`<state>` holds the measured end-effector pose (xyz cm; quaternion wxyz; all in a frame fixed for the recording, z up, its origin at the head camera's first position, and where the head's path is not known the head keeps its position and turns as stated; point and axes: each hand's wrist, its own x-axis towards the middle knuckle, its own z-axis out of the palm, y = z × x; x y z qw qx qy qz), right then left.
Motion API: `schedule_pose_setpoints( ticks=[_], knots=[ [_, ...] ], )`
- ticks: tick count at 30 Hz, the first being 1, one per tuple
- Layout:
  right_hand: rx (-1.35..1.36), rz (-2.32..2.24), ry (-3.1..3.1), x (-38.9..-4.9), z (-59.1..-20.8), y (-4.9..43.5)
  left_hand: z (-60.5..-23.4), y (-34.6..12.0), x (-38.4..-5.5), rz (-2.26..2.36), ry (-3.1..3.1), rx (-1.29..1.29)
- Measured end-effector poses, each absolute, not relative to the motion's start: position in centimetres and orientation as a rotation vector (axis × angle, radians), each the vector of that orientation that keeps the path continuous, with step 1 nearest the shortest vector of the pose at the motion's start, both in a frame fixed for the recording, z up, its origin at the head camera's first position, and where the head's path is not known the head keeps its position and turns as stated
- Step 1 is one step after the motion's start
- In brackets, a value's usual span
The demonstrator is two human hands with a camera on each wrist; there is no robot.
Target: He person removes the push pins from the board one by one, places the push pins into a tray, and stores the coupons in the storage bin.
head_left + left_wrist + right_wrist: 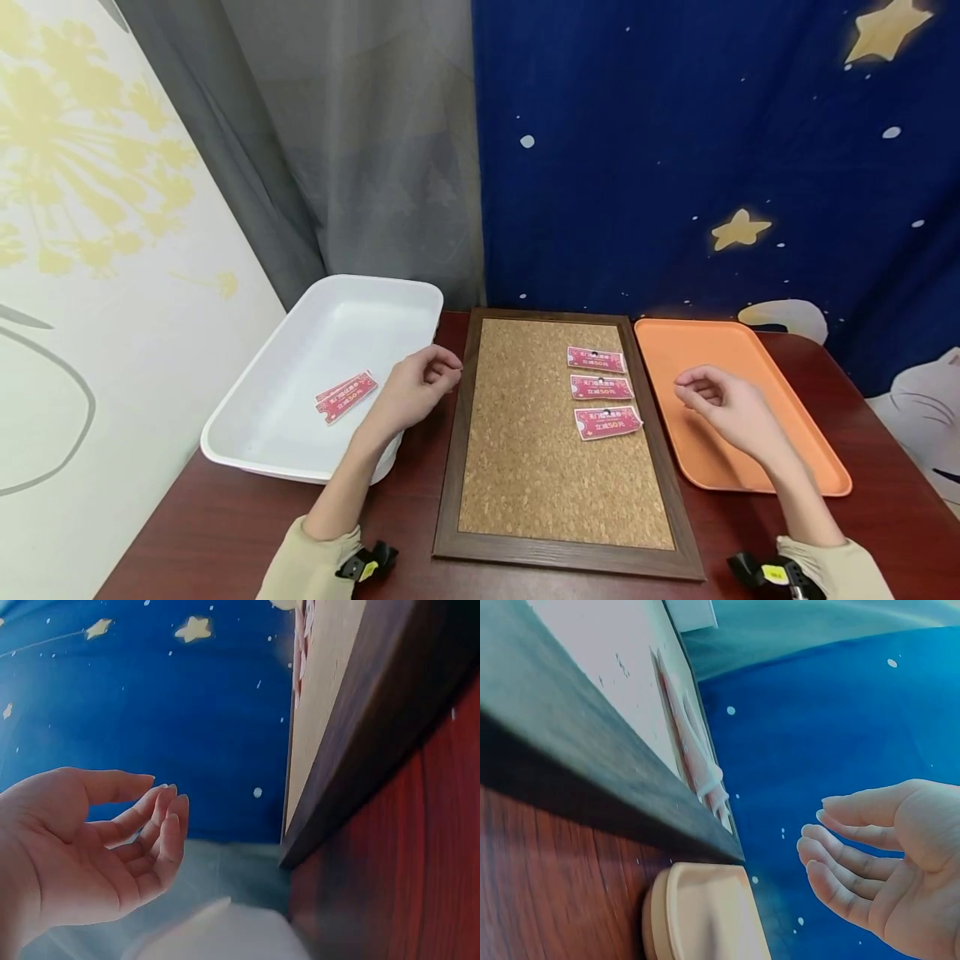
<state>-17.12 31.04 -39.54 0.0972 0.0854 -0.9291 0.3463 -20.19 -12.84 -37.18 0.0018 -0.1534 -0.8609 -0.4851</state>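
Note:
My left hand (pixel 417 385) hovers between the white bin and the corkboard (pixel 532 467), its fingers loosely curled with nothing between them. In the left wrist view, thumb and fingertips of that hand (pixel 97 847) come close together, bare. Over the orange tray (pixel 806 433) hangs my right hand (pixel 723 408), relaxed and holding nothing. Three red printed coupons are fixed in a column along the board's right side: a top one (pixel 596 360), a middle one (pixel 602 388) and a lower one (pixel 607 423). Each shows a dark pin head at its upper edge.
Two more red coupons (pixel 347 397) lie overlapping in the white bin (pixel 322 317) at the left. The board's brown wooden frame (pixel 570 564) stands between bin and tray on the dark red table (pixel 405 542). Behind hang a grey curtain (pixel 375 150) and a blue star-patterned one (pixel 600 167).

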Motion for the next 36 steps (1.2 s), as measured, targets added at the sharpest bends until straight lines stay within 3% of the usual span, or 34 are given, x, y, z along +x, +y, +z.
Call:
schedule_pose_setpoints(
  ticks=[20,36],
  knots=[
    [0.447,1.112,-2.87,-18.9,-41.4,26.1,-39.1,-4.4,-20.3,-1.537,-2.79,-0.671],
    [0.631,1.01,-2.99,-20.2,-42.0,25.1,-39.5,-0.1,-21.1,-1.528,-2.942,-0.639]
  ],
)
